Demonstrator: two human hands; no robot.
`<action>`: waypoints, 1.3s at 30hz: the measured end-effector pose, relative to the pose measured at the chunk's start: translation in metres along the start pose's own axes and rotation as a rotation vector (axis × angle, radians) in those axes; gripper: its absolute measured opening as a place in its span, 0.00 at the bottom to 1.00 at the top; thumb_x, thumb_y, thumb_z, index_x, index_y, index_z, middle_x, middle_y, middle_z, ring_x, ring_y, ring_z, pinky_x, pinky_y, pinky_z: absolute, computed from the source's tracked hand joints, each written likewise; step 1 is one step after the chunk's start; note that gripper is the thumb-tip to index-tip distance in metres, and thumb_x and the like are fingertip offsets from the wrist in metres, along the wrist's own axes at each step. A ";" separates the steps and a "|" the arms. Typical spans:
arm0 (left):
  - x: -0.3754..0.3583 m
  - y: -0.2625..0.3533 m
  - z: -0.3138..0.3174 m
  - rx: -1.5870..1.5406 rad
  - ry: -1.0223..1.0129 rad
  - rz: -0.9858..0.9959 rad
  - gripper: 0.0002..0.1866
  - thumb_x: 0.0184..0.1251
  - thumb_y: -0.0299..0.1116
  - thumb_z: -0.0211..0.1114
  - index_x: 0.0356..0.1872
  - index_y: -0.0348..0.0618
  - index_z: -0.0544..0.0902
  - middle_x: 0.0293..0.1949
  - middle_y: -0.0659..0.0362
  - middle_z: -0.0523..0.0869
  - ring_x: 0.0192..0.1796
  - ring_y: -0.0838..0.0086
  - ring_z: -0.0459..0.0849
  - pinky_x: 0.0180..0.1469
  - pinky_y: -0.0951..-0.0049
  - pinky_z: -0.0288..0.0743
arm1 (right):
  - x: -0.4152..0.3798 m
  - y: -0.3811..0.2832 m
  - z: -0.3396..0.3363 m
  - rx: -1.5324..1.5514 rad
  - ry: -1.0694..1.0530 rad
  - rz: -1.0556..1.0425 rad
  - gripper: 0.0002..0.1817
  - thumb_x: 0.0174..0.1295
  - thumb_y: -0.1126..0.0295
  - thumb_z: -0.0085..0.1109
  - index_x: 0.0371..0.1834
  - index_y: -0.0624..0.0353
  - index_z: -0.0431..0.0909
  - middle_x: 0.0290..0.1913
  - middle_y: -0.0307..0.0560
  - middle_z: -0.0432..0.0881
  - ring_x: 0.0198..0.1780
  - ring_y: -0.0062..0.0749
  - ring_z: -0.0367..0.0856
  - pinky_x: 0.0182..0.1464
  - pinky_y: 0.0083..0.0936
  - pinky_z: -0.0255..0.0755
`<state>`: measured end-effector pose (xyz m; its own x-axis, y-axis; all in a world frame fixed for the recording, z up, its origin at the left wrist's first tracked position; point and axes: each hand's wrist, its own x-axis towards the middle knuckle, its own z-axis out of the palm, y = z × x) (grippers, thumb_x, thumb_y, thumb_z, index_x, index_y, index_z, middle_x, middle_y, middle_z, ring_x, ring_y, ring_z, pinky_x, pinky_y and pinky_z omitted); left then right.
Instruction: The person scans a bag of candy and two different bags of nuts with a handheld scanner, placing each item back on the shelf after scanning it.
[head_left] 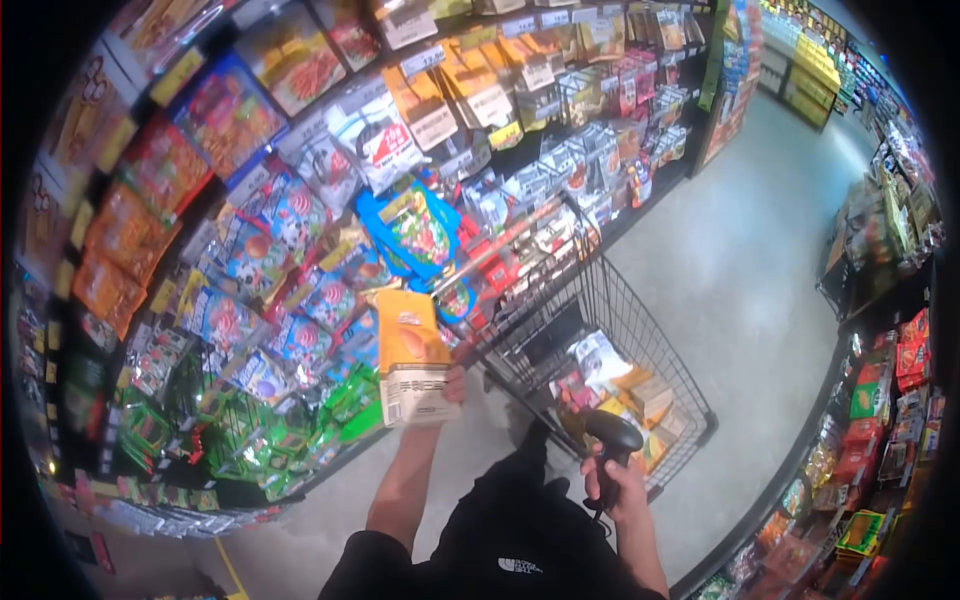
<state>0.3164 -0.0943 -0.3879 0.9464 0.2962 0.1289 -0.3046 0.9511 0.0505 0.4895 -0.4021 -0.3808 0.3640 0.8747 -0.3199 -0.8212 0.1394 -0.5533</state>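
My left hand (453, 387) is closed around the edge of a snack pouch (410, 350), orange-yellow on top and cream below, with printed characters and a small barcode low on its left side. The pouch is held upright in front of the lower shelf packets. My right hand (625, 487) grips a black handheld barcode scanner (613, 432) by its handle, with a cord hanging below. The scanner's head overlaps the near side of a wire shopping cart (685, 385). Inside the cart lie several snack packets (645, 390), some orange and cream like the held pouch.
A long shelf of bagged snacks runs along the left, with blue packets (410, 225), green packets (240, 430) and orange pouches (425, 105). More shelving (880, 400) lines the right side. Grey floor (740, 240) stretches down the aisle beyond the cart.
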 end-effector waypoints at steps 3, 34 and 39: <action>0.016 0.036 0.003 0.062 0.010 0.018 0.40 0.66 0.60 0.58 0.66 0.34 0.68 0.34 0.56 0.72 0.33 0.68 0.75 0.35 0.70 0.72 | 0.016 -0.015 0.002 -0.025 -0.011 -0.037 0.24 0.60 0.63 0.65 0.56 0.61 0.71 0.37 0.60 0.83 0.21 0.33 0.78 0.25 0.25 0.73; 0.140 -0.132 -0.049 0.707 -0.076 -0.191 0.38 0.72 0.60 0.53 0.70 0.37 0.69 0.46 0.48 0.80 0.47 0.64 0.81 0.49 0.66 0.75 | 0.003 -0.117 -0.067 -0.013 0.221 -0.247 0.26 0.61 0.66 0.69 0.59 0.61 0.69 0.47 0.63 0.83 0.49 0.50 0.86 0.29 0.25 0.81; 0.175 -0.353 -0.032 0.933 -0.149 -0.414 0.38 0.73 0.60 0.52 0.70 0.37 0.69 0.49 0.48 0.81 0.49 0.64 0.81 0.51 0.66 0.75 | -0.116 -0.123 -0.149 0.086 0.261 -0.429 0.28 0.59 0.64 0.71 0.59 0.60 0.69 0.50 0.59 0.82 0.52 0.46 0.84 0.31 0.25 0.81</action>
<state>0.5926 -0.3760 -0.4147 0.9926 -0.1132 0.0443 0.0200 0.5109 0.8594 0.6133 -0.5898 -0.3904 0.7654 0.5866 -0.2649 -0.6025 0.5082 -0.6154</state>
